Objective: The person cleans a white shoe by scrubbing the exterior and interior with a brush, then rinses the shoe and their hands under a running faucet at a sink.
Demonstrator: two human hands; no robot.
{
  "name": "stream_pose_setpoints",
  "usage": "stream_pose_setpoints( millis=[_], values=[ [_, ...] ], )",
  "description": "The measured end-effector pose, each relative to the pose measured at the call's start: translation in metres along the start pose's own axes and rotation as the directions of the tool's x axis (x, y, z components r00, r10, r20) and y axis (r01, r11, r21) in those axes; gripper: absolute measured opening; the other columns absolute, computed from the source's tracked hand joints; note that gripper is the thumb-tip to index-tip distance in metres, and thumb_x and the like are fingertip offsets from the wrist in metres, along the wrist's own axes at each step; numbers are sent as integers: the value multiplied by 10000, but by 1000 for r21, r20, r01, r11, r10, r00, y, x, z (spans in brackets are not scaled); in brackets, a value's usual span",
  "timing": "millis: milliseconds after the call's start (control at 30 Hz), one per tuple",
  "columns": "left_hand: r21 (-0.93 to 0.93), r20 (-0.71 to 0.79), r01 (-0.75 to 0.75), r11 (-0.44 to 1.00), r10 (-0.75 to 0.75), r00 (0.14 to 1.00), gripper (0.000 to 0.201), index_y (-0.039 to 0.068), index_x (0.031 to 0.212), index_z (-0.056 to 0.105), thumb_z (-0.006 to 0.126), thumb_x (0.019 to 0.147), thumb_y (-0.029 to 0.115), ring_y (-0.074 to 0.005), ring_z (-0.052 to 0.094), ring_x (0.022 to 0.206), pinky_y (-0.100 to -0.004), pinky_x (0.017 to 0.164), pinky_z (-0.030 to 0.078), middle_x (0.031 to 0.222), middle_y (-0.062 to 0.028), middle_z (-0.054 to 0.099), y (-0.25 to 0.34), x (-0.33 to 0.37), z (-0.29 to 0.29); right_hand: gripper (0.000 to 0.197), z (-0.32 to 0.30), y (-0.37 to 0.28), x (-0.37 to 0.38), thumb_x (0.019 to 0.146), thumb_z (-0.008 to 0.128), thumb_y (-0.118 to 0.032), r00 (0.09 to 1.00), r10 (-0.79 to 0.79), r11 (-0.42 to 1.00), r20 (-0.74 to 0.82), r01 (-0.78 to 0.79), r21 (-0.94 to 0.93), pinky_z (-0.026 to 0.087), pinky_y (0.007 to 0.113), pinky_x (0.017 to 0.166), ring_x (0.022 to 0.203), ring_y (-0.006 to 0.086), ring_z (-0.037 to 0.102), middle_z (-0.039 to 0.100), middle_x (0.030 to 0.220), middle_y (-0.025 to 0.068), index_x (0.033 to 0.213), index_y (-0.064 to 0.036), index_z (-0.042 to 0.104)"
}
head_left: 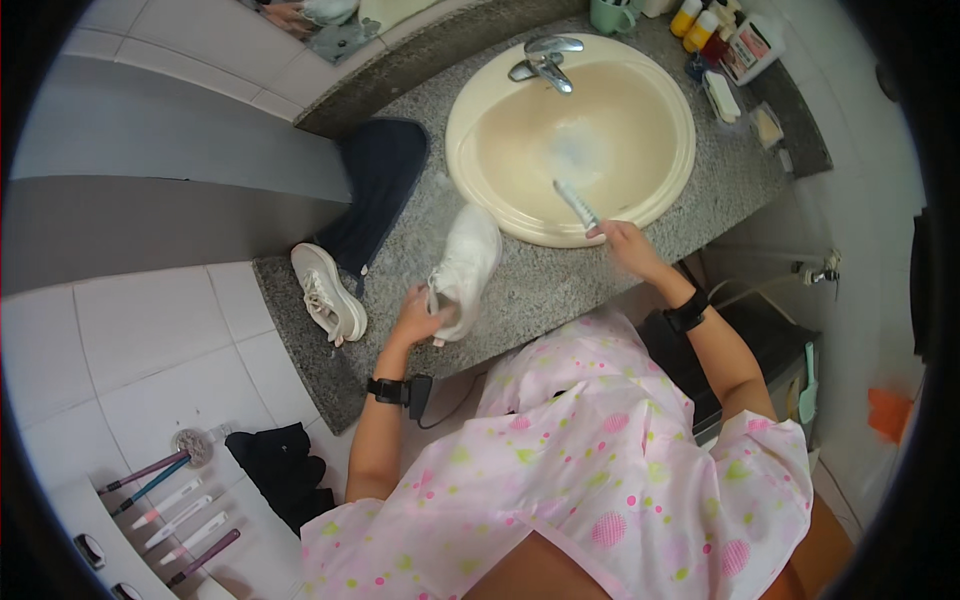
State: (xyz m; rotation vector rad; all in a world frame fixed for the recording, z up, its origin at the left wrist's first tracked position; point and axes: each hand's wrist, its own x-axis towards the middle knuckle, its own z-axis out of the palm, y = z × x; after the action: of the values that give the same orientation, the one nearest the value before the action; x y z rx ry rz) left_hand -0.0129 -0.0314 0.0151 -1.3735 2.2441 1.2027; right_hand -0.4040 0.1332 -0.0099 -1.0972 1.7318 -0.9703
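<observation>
My left hand [420, 318] grips the heel and opening of a white sneaker [472, 248], its toe pointing away from me toward the sink rim. My right hand [628, 247] is closed around the near end of a slim, pale brush [575, 204] over the front of the cream oval sink [470, 196]. Bristle detail is too small to make out. The second sneaker [328, 293], off-white with laces, rests by itself at the counter's left end, beside a dark cloth [385, 175].
The chrome faucet [545, 66] stands behind the bowl. Bottles [752, 48], a green cup [612, 16] and a soap dish [720, 97] line the right back of the grey granite counter [545, 285]. A grey panel [180, 190] rises at left; toothbrushes [180, 520] hang lower left.
</observation>
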Motion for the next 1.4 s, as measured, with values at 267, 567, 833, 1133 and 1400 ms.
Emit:
stream_pose_setpoints(
  millis=[267,567,833,1133,1400],
  values=[
    [-847,19,9,532,14,1000,530,-19,1313,464,653,839,127,-187,537,1098,-305,966,417,1216,-101,567,30,19,-4,501,0,-36,-26,1002,355,-409,934,333,924,133,-351,153,357,270,422,438,110,420,456,562,4,821,-46,650],
    [-913,-199,-230,336,124,972,238,-17,1108,576,552,880,48,-205,532,1156,-338,985,419,1323,-135,522,42,13,-33,458,30,-59,-24,994,377,-344,967,192,980,166,-198,21,420,320,582,564,156,484,492,585,42,798,-24,640],
    [-187,-376,-71,980,-5,927,433,-27,1189,525,554,922,313,-212,616,995,-368,825,518,1022,-148,623,-58,18,-17,393,33,-63,-17,1004,380,-299,954,197,959,224,-235,156,390,277,532,528,90,430,463,587,-4,944,-15,645],
    [-569,165,237,787,-173,971,444,-122,1157,471,553,879,214,-208,654,586,-280,484,560,818,-161,639,-2,-13,25,287,46,-111,-41,960,472,-223,939,-301,884,169,341,-321,454,462,627,644,346,585,574,725,185,1122,-35,616],
    [-320,-32,-13,947,2,999,347,-86,1067,508,540,885,208,-208,657,598,-295,478,546,815,-183,637,-18,-2,68,259,89,-171,-41,895,528,-152,820,-193,540,538,547,-640,491,424,567,657,303,617,568,764,145,1119,-89,641]
  ],
)
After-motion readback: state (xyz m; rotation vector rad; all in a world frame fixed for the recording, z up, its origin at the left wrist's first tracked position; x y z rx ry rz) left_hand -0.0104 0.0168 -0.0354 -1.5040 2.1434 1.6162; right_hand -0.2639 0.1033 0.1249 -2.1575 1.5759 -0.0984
